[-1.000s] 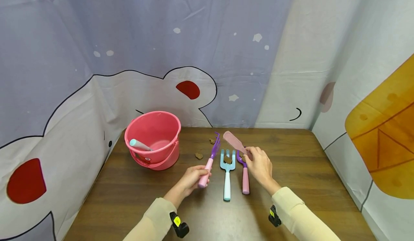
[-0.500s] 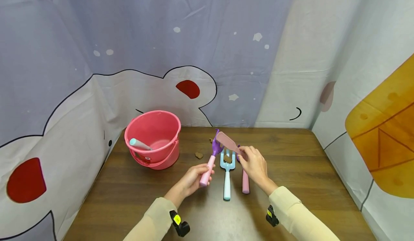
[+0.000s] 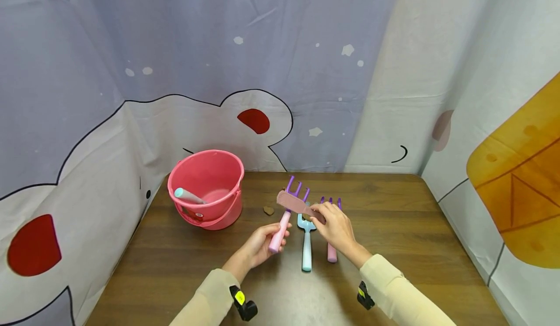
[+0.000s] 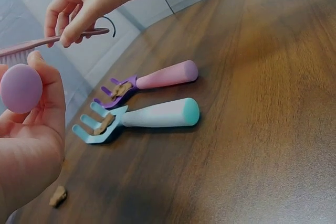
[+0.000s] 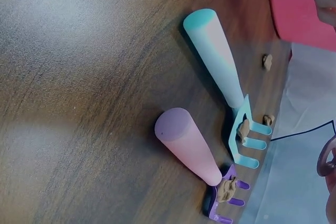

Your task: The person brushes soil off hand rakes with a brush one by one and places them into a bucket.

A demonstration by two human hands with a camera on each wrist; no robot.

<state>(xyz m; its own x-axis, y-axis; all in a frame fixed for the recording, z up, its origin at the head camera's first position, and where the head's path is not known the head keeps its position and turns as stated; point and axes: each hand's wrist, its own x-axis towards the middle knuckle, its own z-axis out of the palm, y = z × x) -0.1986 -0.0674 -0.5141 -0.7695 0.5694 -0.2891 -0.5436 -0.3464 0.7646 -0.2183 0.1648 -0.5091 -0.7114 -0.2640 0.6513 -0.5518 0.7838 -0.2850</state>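
My left hand [image 3: 261, 243] grips the pink handle of a small toy rake with purple prongs [image 3: 280, 233], lifted above the table with prongs upward. Between the fingers and thumb of my right hand [image 3: 337, 226] is a pink brush [image 3: 292, 202], its bristles facing down in the left wrist view. The brush lies across the base of the rake's prongs; whether they touch I cannot tell. Below them on the table lie a light blue toy fork [image 3: 306, 250] and a second purple-pronged fork with a pink handle [image 3: 332, 253]. Brown clay-like lumps [image 5: 227, 189] sit on both heads.
A pink bucket [image 3: 225, 170] stands at the left, with a pale blue-tipped handle [image 3: 188, 196] leaning inside it. A loose brown lump [image 3: 268, 210] lies right of the bucket. A printed curtain [image 3: 315, 83] hangs behind the wooden table [image 3: 175, 277].
My right hand has moved left, bringing the brush over the rake. The rake has turned in my left hand, so its prongs now show spread out.
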